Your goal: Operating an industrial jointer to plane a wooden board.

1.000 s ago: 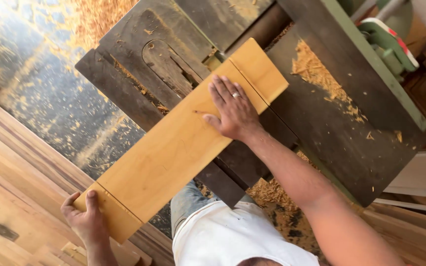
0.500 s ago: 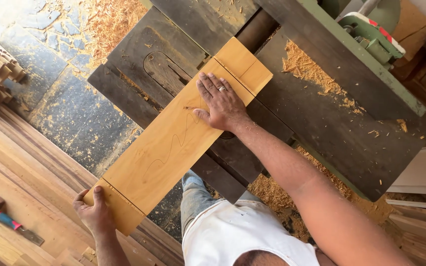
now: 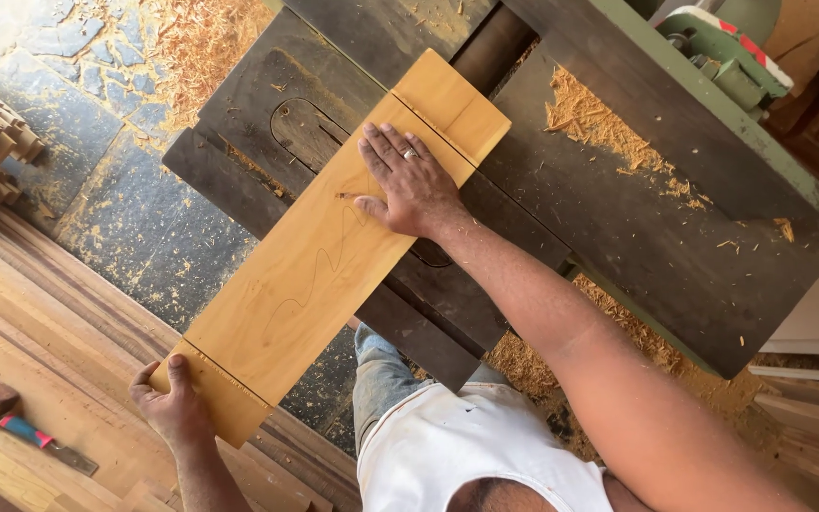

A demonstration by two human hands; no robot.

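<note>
On top of the board [image 3: 334, 246], right hand [image 3: 409, 185] spread flat, palm down, likely pressing it to the bench [image 3: 675, 246]. At the near end, left hand [image 3: 174, 410] gripping the edge, thumb on top, apparently to steady the overhang. Long pale yellow plank, lying diagonally across the dark bench, a wavy pencil line along the middle, a straight cross line near each end. Sawdust [image 3: 599, 123] scattered beyond; stacked timber [image 3: 49, 332] at left.

No packages, labels, signs or screens appear anywhere around the dark saw tabletop [image 3: 618, 237].
</note>
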